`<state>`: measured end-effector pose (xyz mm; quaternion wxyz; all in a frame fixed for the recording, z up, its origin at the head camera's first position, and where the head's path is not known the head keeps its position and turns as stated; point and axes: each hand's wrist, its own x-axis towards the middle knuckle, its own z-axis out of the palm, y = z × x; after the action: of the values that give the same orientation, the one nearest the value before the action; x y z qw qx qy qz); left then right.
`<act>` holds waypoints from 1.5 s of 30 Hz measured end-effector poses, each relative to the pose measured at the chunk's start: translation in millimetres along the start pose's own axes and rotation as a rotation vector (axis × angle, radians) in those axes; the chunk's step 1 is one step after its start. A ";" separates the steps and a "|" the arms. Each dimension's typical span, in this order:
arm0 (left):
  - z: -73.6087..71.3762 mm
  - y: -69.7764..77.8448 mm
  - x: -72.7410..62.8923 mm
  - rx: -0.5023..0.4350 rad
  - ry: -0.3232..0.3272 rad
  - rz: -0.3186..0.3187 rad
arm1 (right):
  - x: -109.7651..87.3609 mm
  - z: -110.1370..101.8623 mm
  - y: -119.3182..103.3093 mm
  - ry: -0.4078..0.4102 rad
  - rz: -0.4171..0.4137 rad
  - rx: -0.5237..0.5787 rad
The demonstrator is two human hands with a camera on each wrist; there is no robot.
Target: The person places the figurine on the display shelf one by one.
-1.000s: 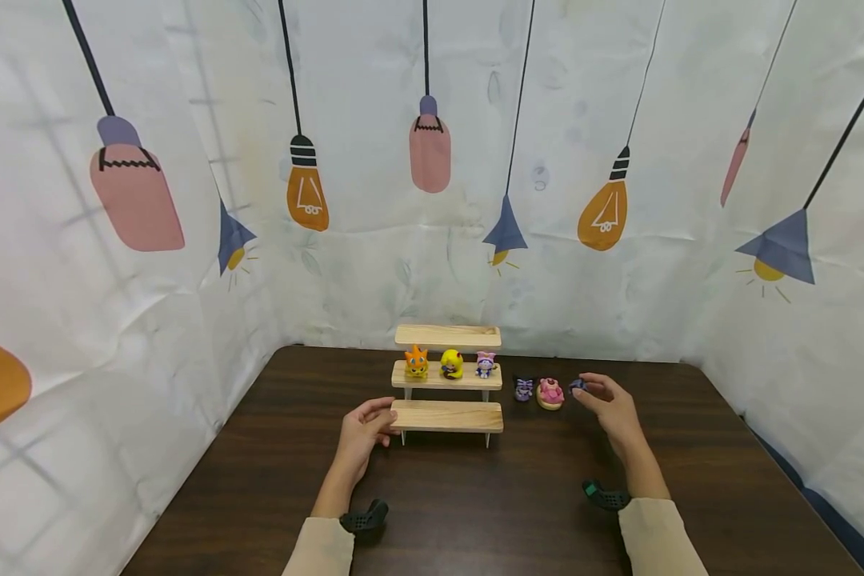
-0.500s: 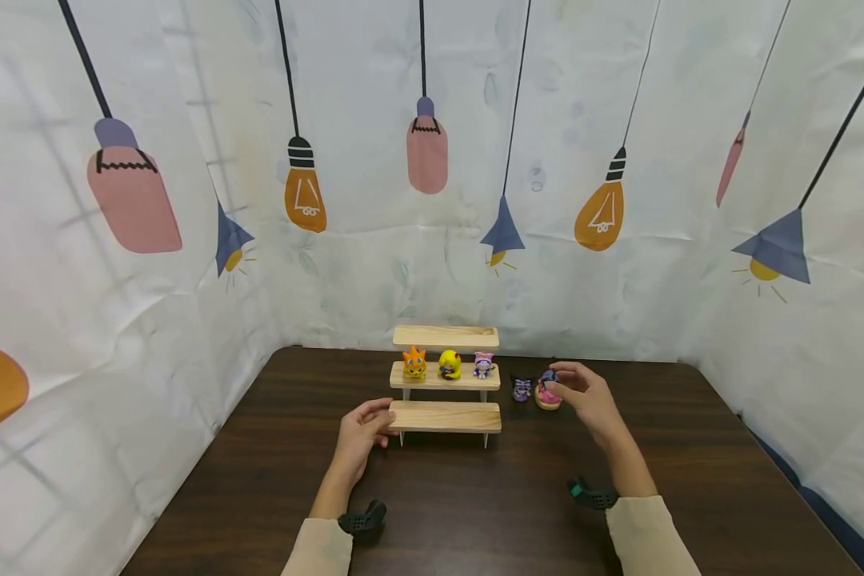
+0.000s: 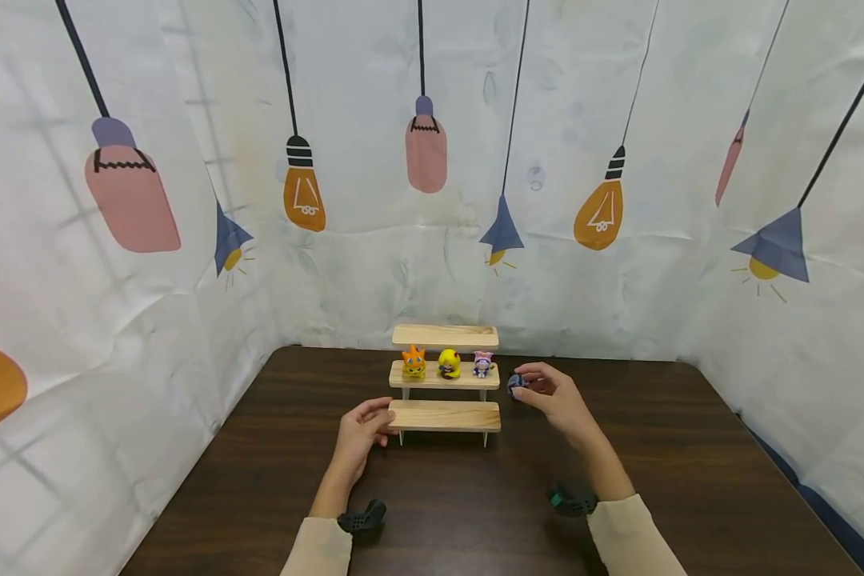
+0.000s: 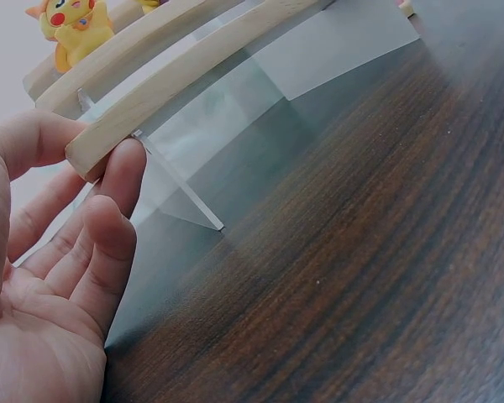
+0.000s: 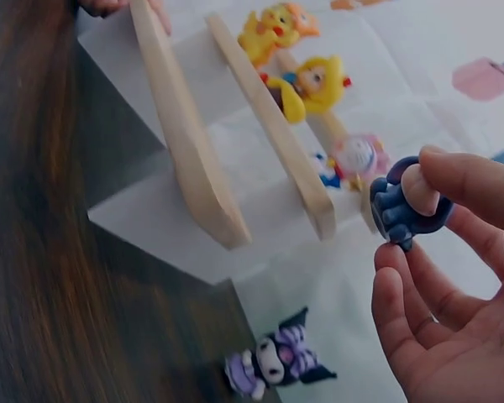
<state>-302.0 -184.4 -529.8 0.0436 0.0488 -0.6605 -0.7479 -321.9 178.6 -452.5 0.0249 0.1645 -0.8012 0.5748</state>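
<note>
"Where's the dark blue figurine (image 5: 393, 210)?"

"Just beside the right end of the middle tier (image 3: 439, 385), right of centre in the head view, clamped between the right hand's (image 3: 558, 400) thumb and fingers."

"And the left hand (image 3: 363, 432)?"

"Lower centre, thumb and fingers pinching the left end of the front tier (image 3: 439, 415)."

"What worries you?"

"Straying too far leftward, the right hand could knock the pink-and-purple figurine (image 3: 482, 365) down. A slack pinch might drop the blue one (it looks small and smooth, so probably slippery). A tug from the left hand could rock the wooden stand (image 3: 464, 417) and topple the row."

"Count everything."

"One stand, three tiers, counting the top tier (image 3: 445, 336). Three figurines on the middle one: that pink-and-purple, an orange-and-yellow figurine (image 3: 414, 365), a yellow figurine (image 3: 450, 365). One in hand. One black-and-purple figurine (image 5: 273, 363) on the counter (image 3: 461, 512), bottom centre of the right wrist view. A pinkish sliver (image 4: 404, 5), upper right of the left wrist view, I can't identify."
</note>
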 end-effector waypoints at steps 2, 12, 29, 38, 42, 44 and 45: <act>-0.4 0.1 0.1 0.001 -0.001 0.000 | 0.3 5.3 -2.7 -0.016 -0.007 0.009; -2.6 0.9 0.0 -0.015 -0.008 -0.004 | 0.8 35.3 -12.8 -0.064 -0.012 0.011; -2.8 -0.3 -1.5 -0.019 -0.015 -0.016 | 0.0 77.6 -11.3 -0.094 -0.061 0.025; -2.6 1.2 -1.0 -0.015 -0.006 -0.017 | 2.9 107.7 -19.5 -0.133 -0.076 0.018; -2.1 1.2 -1.1 -0.019 -0.012 -0.017 | 1.4 115.9 -36.8 -0.134 -0.084 -0.008; -1.7 0.9 -0.8 -0.022 -0.014 -0.016 | 0.3 117.7 -47.2 -0.140 -0.079 -0.013; -1.5 0.9 -0.7 -0.025 -0.014 -0.017 | 0.0 118.6 -50.8 -0.142 -0.078 -0.014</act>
<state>-301.1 -185.9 -529.1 0.0332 0.0483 -0.6510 -0.7568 -289.4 53.9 -446.2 -0.0085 0.2358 -0.7978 0.5548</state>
